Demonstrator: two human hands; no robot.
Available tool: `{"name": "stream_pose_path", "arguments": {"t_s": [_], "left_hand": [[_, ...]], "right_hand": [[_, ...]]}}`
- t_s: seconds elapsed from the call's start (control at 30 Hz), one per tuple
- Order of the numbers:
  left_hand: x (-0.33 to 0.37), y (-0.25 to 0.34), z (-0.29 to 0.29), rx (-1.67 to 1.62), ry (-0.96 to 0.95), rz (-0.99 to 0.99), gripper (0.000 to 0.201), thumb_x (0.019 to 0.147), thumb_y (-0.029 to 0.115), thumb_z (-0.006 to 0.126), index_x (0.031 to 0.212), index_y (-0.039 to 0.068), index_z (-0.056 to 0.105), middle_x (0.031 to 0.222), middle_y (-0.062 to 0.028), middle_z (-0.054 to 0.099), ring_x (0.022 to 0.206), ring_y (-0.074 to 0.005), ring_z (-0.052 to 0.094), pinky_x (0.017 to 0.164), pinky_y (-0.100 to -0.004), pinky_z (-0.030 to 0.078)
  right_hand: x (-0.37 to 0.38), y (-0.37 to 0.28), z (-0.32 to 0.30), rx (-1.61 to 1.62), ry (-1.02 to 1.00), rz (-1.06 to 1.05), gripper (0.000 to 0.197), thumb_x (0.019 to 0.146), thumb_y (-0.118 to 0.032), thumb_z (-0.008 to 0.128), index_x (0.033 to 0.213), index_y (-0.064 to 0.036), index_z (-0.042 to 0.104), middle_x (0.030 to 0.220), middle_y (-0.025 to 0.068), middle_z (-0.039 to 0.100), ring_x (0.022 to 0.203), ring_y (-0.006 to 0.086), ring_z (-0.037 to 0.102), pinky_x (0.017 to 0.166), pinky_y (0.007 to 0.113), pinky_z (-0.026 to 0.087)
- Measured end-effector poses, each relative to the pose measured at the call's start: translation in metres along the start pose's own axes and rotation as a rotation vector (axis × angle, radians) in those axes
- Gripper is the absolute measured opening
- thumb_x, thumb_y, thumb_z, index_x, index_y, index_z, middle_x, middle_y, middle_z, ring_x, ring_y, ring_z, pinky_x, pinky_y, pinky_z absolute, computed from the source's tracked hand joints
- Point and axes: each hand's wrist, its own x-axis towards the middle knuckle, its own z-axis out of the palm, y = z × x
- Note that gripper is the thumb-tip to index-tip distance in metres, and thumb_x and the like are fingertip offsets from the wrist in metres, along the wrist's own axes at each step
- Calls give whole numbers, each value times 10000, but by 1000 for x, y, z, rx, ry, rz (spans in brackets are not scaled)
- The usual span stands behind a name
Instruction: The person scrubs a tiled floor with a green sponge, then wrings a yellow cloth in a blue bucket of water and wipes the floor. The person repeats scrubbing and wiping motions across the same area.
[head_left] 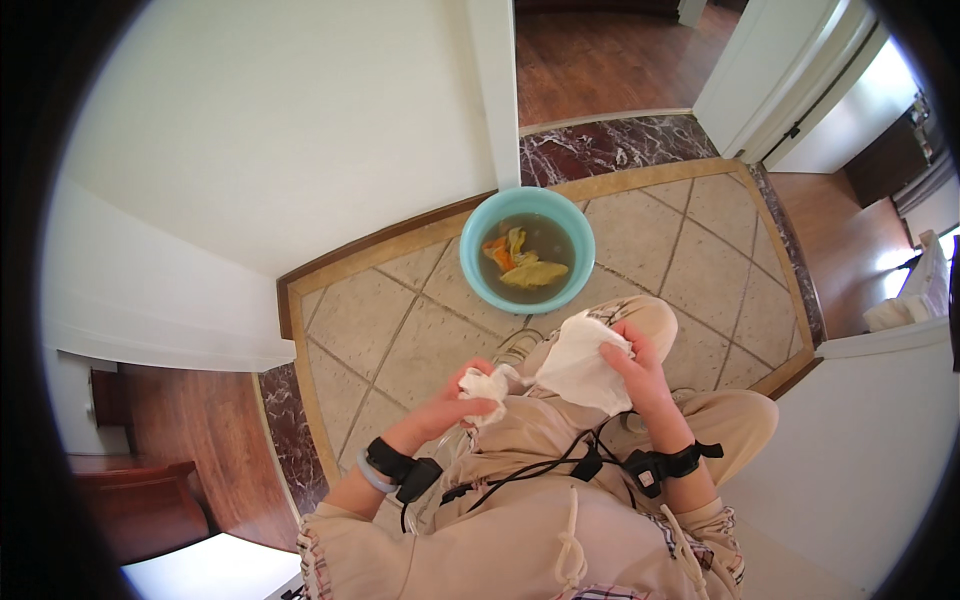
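Observation:
Over my lap I hold a thin white cloth [578,362], which could also be tissue. My left hand [452,408] is closed around a crumpled, bunched part of it. My right hand [643,368] pinches the right edge of the wider, flatter part. A narrow twisted strip seems to join the two parts between my hands. Just beyond my knees stands a light blue round basin [470,262] of murky water. A yellow cloth [536,275] and an orange piece [496,254] lie in that water.
Beige floor tiles [680,260] surround the basin. A white wall [300,140] rises at the left, and another white wall [880,430] is close on my right. Dark marble thresholds [620,143] lead to wooden floors. Black cables [535,467] run across my lap between my wrist straps.

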Motion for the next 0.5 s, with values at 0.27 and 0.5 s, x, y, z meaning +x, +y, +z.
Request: {"name": "stream_pose_path", "arguments": {"t_s": [0.27,0.5], "left_hand": [[-53,-35,-34,995,-52,-64,356,891,143,630,1240,165,559,1120,-69,645,992,-216,627,833,-357,505],[-39,-23,10,671,-202,41,333,842,127,624,1171,71,630,1073,-176,668,980,-288,663,830,-396,504]], "right_hand": [[-26,-33,-1,379,-254,-15,351,952,-290,634,1176,-37,536,1120,18,584,1012,78,556,862,254,471],[-115,-138,10,648,-672,-303,442,928,-343,573,1127,48,528,1145,110,564,1020,188,551,844,309,448]]}}
